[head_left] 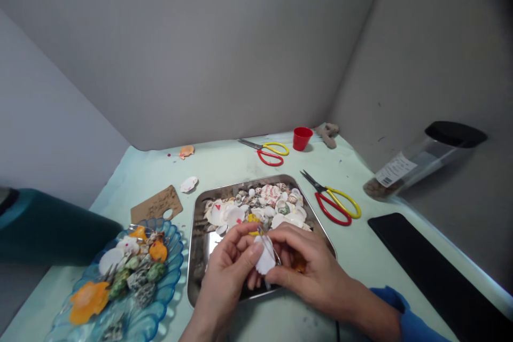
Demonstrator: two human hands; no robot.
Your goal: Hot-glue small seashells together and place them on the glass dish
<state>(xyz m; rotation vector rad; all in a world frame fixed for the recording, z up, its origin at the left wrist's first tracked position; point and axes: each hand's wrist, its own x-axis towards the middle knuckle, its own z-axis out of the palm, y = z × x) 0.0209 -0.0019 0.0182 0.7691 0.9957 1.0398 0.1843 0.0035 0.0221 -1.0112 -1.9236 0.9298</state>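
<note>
My left hand and my right hand meet over the near edge of a square metal tray. Together they pinch a small white shell, with a thin metal wire or ring against it. Both hands have their fingers closed round the shell. The tray holds several white, pink and speckled seashells heaped at its far side. My right wrist shows a blue sleeve.
A blue glass dish with shells and orange pieces sits at the left. A brown card tag lies behind it. Two red-and-yellow scissors, a red cup, a tilted clear jar and a black slab lie at the right.
</note>
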